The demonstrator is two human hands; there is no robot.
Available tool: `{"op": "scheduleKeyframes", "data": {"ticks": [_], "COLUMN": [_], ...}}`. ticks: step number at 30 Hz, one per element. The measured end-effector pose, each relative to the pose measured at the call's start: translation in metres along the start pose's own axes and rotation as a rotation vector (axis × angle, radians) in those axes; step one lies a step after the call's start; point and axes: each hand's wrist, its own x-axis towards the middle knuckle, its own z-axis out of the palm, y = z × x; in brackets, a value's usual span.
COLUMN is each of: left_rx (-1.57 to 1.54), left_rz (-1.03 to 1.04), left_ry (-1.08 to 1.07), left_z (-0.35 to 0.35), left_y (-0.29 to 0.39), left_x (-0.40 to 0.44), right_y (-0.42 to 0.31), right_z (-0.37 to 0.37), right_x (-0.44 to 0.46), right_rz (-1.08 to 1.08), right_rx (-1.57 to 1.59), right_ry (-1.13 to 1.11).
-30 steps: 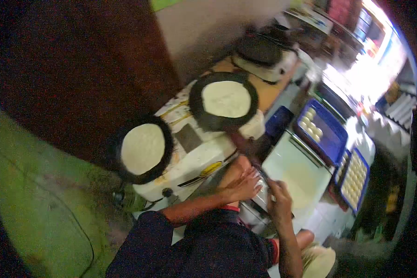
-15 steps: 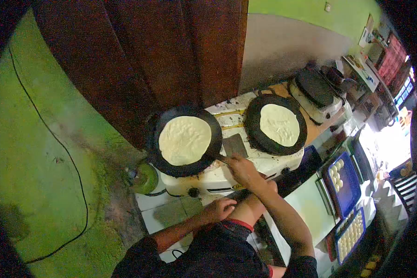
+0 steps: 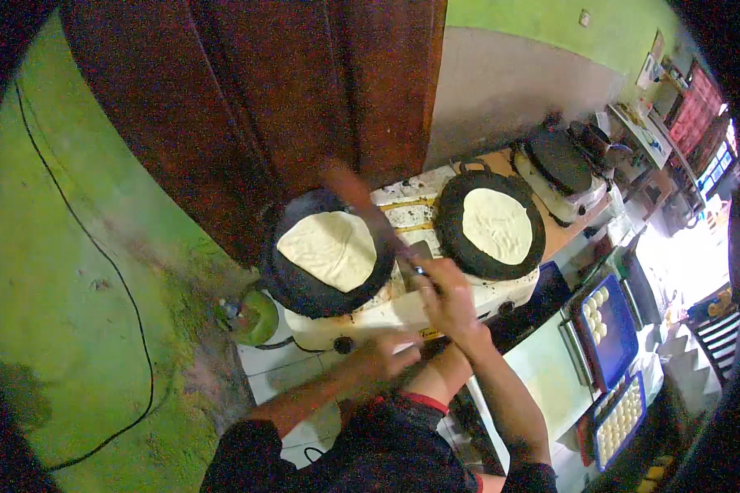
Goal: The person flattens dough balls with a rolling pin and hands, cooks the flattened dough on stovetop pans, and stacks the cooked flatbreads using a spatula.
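Flatbread (image 3: 329, 251): on pan (image 3: 296, 291), lies left of right hand (image 3: 450, 297). Right grip: clamped on spatula (image 3: 362, 200). Left hand (image 3: 386, 352): grip too blurred to judge.

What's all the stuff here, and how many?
Stove: one, white, middle
Pans: two, black, on stove
Dough rounds: two, cream, on pans, one folded
Second cooker: one, white and black, upper right
Worktop: one, pale, right
Trays: two, blue, right
Dough balls: many, pale, in trays
Cylinder: one, green, left of stove
Cable: one, black, left
Wooden panel: one, brown, behind stove
Blurred tool: one, brownish, near left pan
Left hand: one, blurred, by stove
Right hand: one, holding tool
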Motion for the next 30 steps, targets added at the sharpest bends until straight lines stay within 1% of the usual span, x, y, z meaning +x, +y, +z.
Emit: {"op": "scheduleKeyframes", "data": {"ticks": [1,2,3,4,5,6,7,9,10,12,13,15,16,17,18,19,20,22,24,26,29,30], "left_rx": [0.205,-0.183,0.163,0.435,0.675,0.672,0.686,0.83,0.896,1.12,1.205,0.839,0.802,0.754,0.753,0.72,0.682,0.571,0.468,0.371,0.191,0.127], "left_rz": [0.094,-0.535,-0.45,-0.555,-0.72,-0.911,-1.006,-0.772,-0.65,-0.542,-0.444,-0.689,-0.629,-0.566,-0.455,-0.417,-0.381,-0.341,-0.281,-0.201,-0.176,-0.161], "left_ry": [0.191,0.119,0.422,0.365,0.253,0.124,-0.037,-0.306,-0.449,-0.682,-0.521,-0.725,-0.85,-0.969,-0.969,-0.874,-0.78,-0.495,-0.184,0.141,0.322,0.399], "left_z": [-0.013,-0.058,-0.064,-0.088,-0.1,-0.109,-0.114,-0.147,-0.158,-0.192,-0.186,-0.188,-0.185,-0.186,-0.182,-0.173,-0.165,-0.151,-0.151,-0.17,-0.197,-0.202], "left_y": [-0.023,0.007,-0.038,-0.054,-0.085,-0.107,-0.132,-0.178,-0.189,-0.14,-0.201,-0.207,-0.208,-0.168,-0.146,-0.135,-0.125,-0.105,-0.079,-0.049,-0.014,-0.002], "left_x": [0.009,0.046,0.048,0.061,0.071,0.081,0.088,0.099,0.108,0.124,0.107,0.11,0.103,0.101,0.086,0.071,0.059,0.054,0.061,0.078,0.092,0.094], "right_y": [-0.007,-0.008,0.0,0.009,0.015,0.016,0.018,0.022,0.023,0.026,0.031,0.028,0.025,0.021,0.017,0.013,0.009,0.003,0.015,0.036,0.032,0.02], "right_z": [-0.021,-0.037,-0.046,-0.053,-0.057,-0.058,-0.06,-0.061,-0.063,-0.065,-0.062,-0.062,-0.063,-0.062,-0.062,-0.059,-0.048,-0.008,0.044,0.102,0.117,0.107], "right_x": [-0.006,-0.012,-0.023,-0.036,-0.047,-0.055,-0.064,-0.071,-0.072,-0.072,-0.073,-0.073,-0.076,-0.08,-0.084,-0.088,-0.093,-0.092,-0.079,-0.061,-0.039,-0.036], "right_rz": [0.049,0.096,0.113,0.126,0.136,0.176,0.217,0.282,0.292,0.307,0.325,0.33,0.338,0.339,0.339,0.339,0.34,0.323,0.272,0.155,0.074,0.147], "right_rx": [-0.038,-0.077,-0.091,-0.108,-0.127,-0.134,-0.139,-0.182,-0.234,-0.327,-0.403,-0.53,-0.591,-0.583,-0.575,-0.566,-0.549,-0.522,-0.418,-0.332,-0.301,-0.278], "right_ry": [0.019,0.042,0.023,0.007,-0.007,-0.02,-0.035,-0.069,-0.099,-0.176,-0.235,-0.344,-0.395,-0.438,-0.483,-0.531,-0.536,-0.544,-0.506,-0.409,-0.4,-0.396]}}
